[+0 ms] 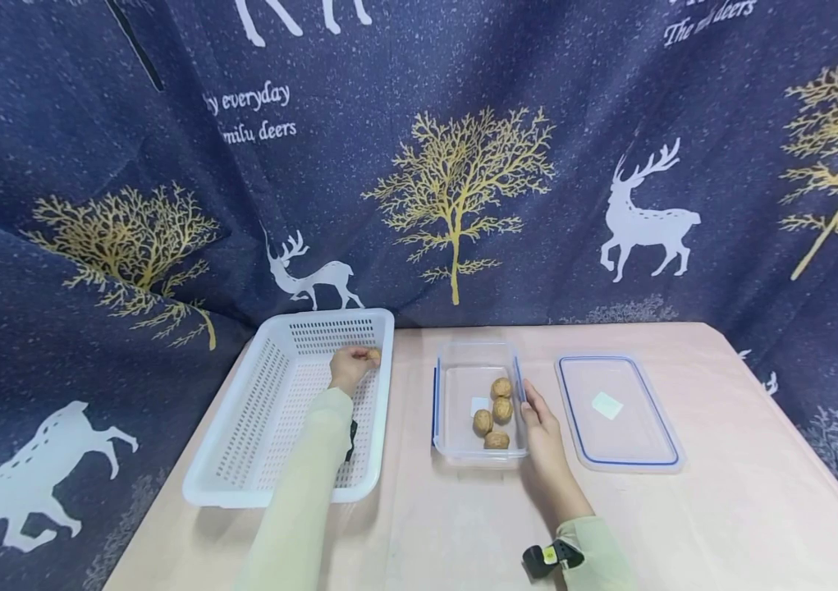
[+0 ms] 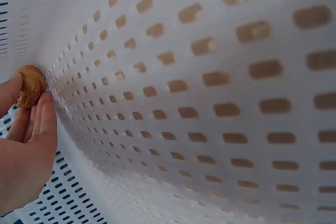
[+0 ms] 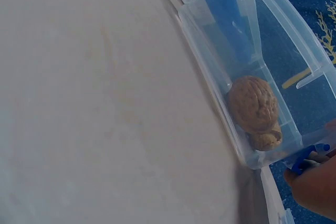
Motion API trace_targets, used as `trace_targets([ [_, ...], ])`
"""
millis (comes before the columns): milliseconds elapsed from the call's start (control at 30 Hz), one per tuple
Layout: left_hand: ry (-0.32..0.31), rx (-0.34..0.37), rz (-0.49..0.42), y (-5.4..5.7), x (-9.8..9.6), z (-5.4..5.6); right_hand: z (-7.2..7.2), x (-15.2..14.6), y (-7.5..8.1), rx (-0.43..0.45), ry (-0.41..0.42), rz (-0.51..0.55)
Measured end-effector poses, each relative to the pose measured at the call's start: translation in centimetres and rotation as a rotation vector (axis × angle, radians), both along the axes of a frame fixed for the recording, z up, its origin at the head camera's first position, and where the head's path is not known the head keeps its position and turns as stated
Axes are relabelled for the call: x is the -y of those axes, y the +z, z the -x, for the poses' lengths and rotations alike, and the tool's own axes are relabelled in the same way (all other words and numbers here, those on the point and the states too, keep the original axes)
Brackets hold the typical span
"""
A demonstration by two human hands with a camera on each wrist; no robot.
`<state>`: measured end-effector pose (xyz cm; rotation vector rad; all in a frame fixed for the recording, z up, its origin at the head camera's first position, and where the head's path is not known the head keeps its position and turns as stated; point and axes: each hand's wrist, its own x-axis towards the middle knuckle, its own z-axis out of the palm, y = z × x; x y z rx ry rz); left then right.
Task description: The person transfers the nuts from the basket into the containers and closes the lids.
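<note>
Inside the white slotted basket, my left hand pinches a walnut between thumb and fingers. The walnut is close against the basket's right wall, near the far corner. My right hand holds the right side of a clear plastic food box, with its fingers at the blue-edged wall and side clip. Several walnuts lie in the box, mostly toward its right side and front; the right wrist view shows two of them, one large in front.
A clear lid with a blue seal and a pale square label lies flat to the right of the box. Everything stands on a pale pink tablecloth. Behind the table hangs a dark blue curtain with deer and trees.
</note>
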<state>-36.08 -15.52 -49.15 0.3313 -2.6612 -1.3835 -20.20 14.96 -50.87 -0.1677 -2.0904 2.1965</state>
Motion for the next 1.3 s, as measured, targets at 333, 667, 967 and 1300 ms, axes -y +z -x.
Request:
trace_targets([
  [333, 0.022, -0.008, -0.038, 0.7, 0.1, -0.8, 0.0, 0.0, -0.1, -0.009, 0.002, -0.046],
  [667, 0.019, -0.031, -0.141, -1.2, 2.0, 1.9, 0.0, 0.0, -0.5, 0.014, -0.006, 0.003],
  [967, 0.082, -0.032, -0.248, 3.1, 0.6, -0.6, 0.0, -0.2, -0.6, 0.01, 0.0, 0.001],
  [1300, 0.077, -0.059, -0.49, 5.5, 0.6, -1.3, 0.2, -0.3, -0.3, -0.02, -0.001, -0.093],
])
